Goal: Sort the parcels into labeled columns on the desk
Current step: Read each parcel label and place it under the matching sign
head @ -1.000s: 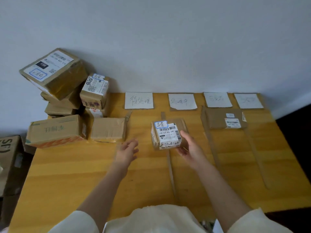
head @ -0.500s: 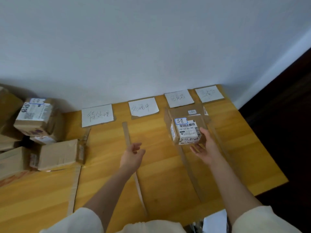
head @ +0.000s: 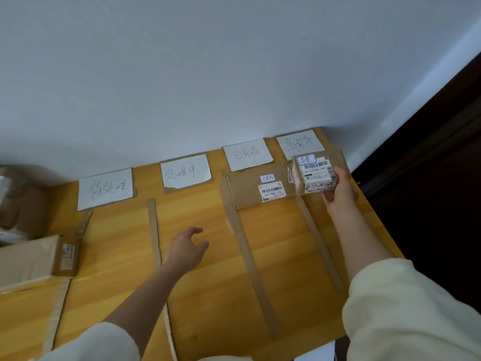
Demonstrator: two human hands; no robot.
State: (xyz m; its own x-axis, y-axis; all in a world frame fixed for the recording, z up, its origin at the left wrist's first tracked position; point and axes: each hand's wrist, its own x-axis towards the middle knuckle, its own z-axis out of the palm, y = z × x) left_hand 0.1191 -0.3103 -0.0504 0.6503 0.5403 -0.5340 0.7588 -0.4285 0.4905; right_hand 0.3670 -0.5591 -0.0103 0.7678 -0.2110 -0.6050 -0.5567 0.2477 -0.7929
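Your right hand [head: 338, 194] grips the small parcel [head: 316, 175] under the rightmost label [head: 299, 145], matching its tag; your left hand [head: 186, 250] hangs loosely curled, empty.

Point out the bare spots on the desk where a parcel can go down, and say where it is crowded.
Bare wood lies between the strips below the second label, and in the third column below the flat parcel. The fourth column, under the small box in the right hand, is narrow by the desk edge. The far left is crowded with boxes.
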